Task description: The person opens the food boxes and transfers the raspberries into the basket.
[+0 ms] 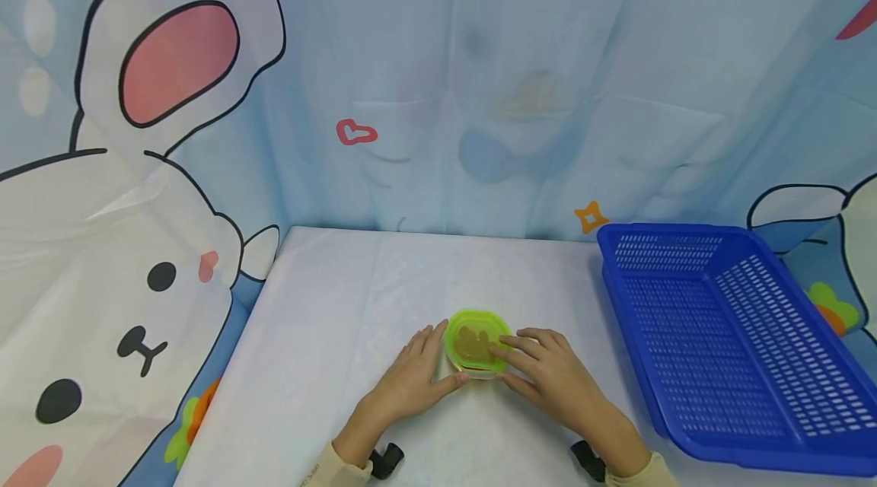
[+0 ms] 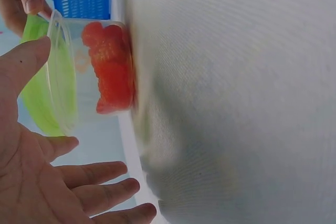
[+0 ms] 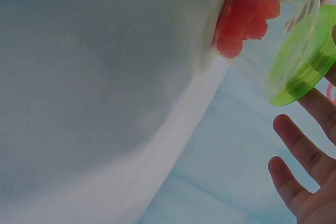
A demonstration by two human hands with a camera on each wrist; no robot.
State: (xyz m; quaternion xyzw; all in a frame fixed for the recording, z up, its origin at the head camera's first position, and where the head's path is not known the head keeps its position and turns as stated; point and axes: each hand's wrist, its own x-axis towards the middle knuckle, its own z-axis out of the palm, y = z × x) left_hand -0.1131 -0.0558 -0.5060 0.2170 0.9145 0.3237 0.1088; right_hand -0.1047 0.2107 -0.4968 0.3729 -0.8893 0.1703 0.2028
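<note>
The left hand (image 1: 413, 373) has a wide grip, its thumb at the near rim of a clear container (image 2: 88, 98) and its index finger by the left edge of the green lid (image 1: 476, 342), the other fingers spread and nearly straight. The right hand (image 1: 556, 374) is also wide, fingertips over the lid's right side and thumb at the near right rim. The container stands upright on the white desk (image 1: 384, 274), between the hands, with red pieces (image 2: 113, 66) in its bottom; whether the lid is fully seated I cannot tell. Both forearms slant inward from the near edge. A blue basket (image 1: 719, 365) sits well to the right.
</note>
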